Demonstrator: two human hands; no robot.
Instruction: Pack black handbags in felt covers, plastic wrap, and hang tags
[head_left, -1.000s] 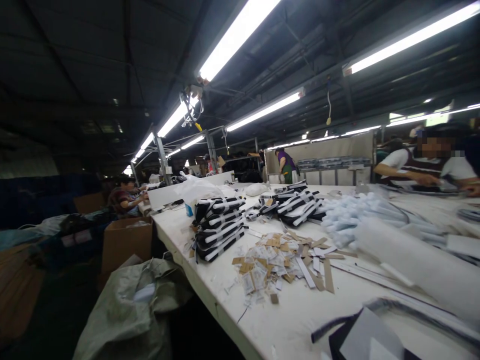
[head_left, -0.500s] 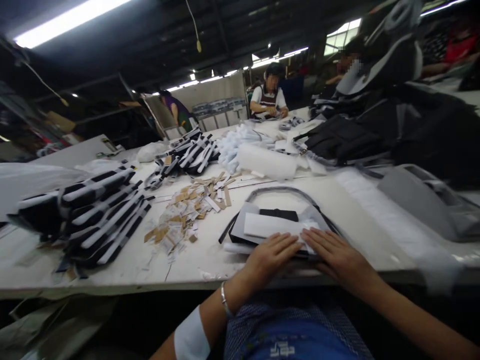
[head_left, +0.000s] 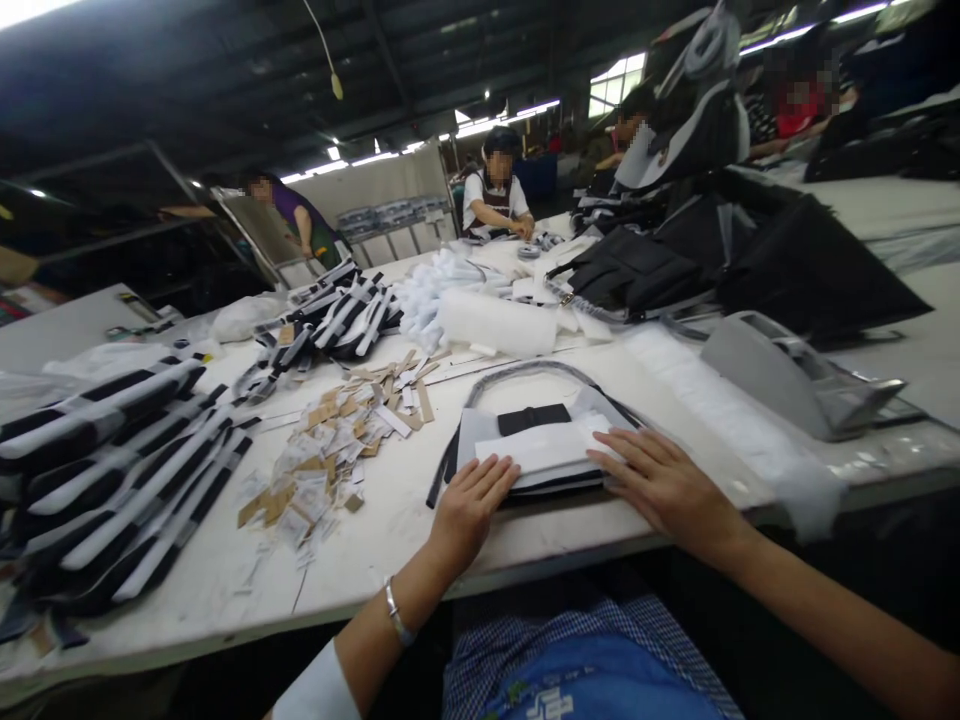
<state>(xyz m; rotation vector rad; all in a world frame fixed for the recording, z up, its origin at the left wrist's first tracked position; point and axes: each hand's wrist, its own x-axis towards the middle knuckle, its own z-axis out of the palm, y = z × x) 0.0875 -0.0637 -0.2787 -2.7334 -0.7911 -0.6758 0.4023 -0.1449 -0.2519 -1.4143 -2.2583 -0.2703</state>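
Note:
In front of me a grey and black handbag (head_left: 486,422) lies flat on the white table, its wrapped handle (head_left: 529,368) arching away from me. Across its near part lies a folded white foam sheet (head_left: 536,447), and a dark flap or strap piece (head_left: 534,418) shows just beyond it. My left hand (head_left: 474,500) rests flat on the near left corner of the bag and sheet, fingers stretched out. On the right end of the sheet lies my right hand (head_left: 660,485), fingers extended and slightly spread. The bag's near edge is partly hidden by my hands.
Scattered tags and card scraps (head_left: 330,450) lie left of the bag, beside stacked wrapped black bags (head_left: 127,480). Beyond are white foam rolls (head_left: 495,322) and black bags (head_left: 637,265). A white foam strip (head_left: 697,400) runs along the right. A co-worker (head_left: 497,190) sits across the table.
My hands have moved apart: the left has slid to the bag's left corner, the right stays on the right end. The foam sheet lies more exposed between them. My view has turned right.

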